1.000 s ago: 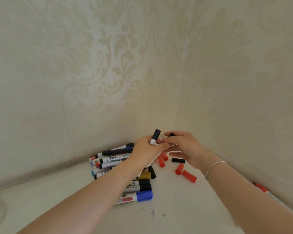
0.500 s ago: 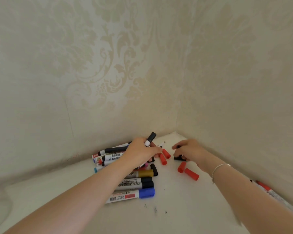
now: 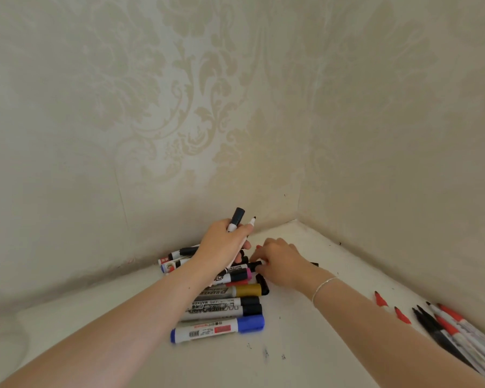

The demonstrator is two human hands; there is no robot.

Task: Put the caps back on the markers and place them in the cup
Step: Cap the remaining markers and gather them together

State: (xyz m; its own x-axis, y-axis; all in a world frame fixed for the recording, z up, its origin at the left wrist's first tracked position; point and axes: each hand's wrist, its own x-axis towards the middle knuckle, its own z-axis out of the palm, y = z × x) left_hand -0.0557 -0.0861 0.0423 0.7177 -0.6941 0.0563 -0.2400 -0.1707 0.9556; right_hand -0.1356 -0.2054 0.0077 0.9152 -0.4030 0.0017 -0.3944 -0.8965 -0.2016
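My left hand [image 3: 224, 245] is raised over the pile and grips two markers upright: a black-capped marker [image 3: 237, 218] and an uncapped marker with a black tip [image 3: 252, 222]. My right hand [image 3: 282, 264] is down on the pile, its curled fingertips pinching the black end of a whiteboard marker [image 3: 251, 266]. The pile of capped markers lies below my left wrist and includes a blue-capped marker [image 3: 216, 330], a gold-capped marker [image 3: 247, 290] and a pink-capped marker [image 3: 242, 275]. A loose black cap [image 3: 314, 264] peeks out behind my right hand. No cup is in view.
Several uncapped red and black markers [image 3: 445, 326] lie along the right wall at the lower right. The white tabletop [image 3: 291, 359] sits in a corner between two wallpapered walls. Small ink marks dot the surface near the front.
My left hand has lifted slightly and now holds a second, uncapped marker beside the capped one. My right hand moved left from the loose caps onto the pile.
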